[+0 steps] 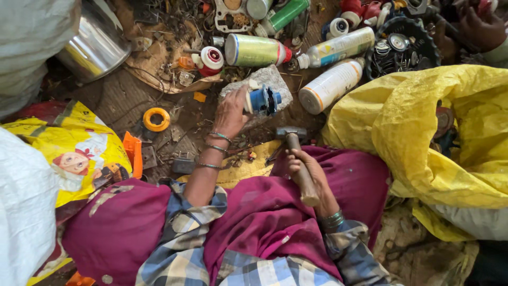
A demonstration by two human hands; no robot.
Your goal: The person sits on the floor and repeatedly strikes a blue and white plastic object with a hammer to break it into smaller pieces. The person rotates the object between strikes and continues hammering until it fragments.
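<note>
A person seated on the floor (121, 100) grips a blue plastic fitting (263, 100) in the left hand (231, 112), fingers pinching it at one end and pressing it against a grey stone block (275, 80) that lies near the middle of the littered floor. The right hand (307, 169) is wrapped tight around the wooden handle of a hammer (294, 143), whose metal head hangs just below the stone, apart from the fitting. Bangles circle both wrists, above checked sleeves and maroon cloth over the lap.

Beyond the stone, toward the far edge of the floor, spray cans lie on their sides: a green-banded can (256, 50) and a white can (330, 83) just beside the block. An orange tape roll (156, 119) rests to the left, a steel pot (95, 45) at the far left corner. A yellow sack (423, 132) bulges on the right; what it holds is hard to make out. Another person's hand (481, 29) shows at the far right corner.
</note>
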